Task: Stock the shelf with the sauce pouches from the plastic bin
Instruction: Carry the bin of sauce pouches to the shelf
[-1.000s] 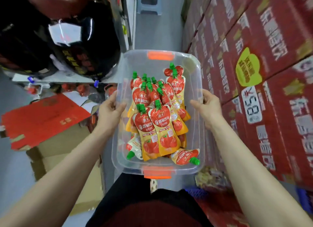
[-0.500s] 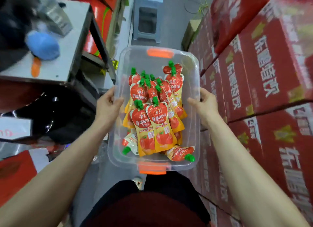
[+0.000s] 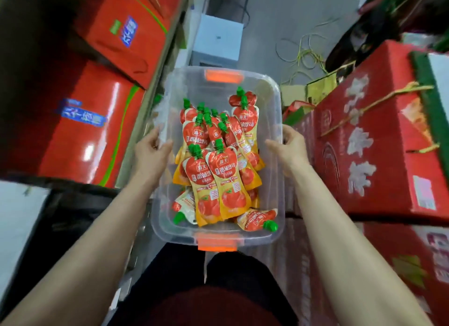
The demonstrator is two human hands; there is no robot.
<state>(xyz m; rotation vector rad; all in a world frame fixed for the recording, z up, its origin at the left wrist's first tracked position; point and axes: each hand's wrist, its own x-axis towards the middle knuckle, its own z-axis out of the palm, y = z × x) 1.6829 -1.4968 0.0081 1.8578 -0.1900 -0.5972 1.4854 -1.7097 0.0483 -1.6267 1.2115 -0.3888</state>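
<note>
1. Red-and-yellow spouted sauce pouches with green caps (image 3: pixel 218 170) lie heaped in the middle of a clear rectangular plastic bin with orange end latches (image 3: pixel 272 102). Most point their caps away from the person, and two lie loose at the near end. None is out of the bin yet.
2. The left hand (image 3: pixel 151 150) is clamped on the bin's left long rim, thumb inside the wall. The right hand (image 3: pixel 289 146) grips the right rim likewise. The bin hangs in the air in front of the person's body, resting on nothing.
3. Stacked red printed cartons (image 3: pixel 379 141) stand close on the right and glossy red gift boxes (image 3: pixel 97 131) on the left, with a strip of grey floor (image 3: pixel 267 22) between them.
4. The step in hand looks like carrying the bin to the shelf, which cannot be picked out here. To do it well, the person should hold the bin level so the heap does not slide. They should also steer it between the stacks without clipping a carton, then set it down near the shelf before freeing a hand for pouches.
</note>
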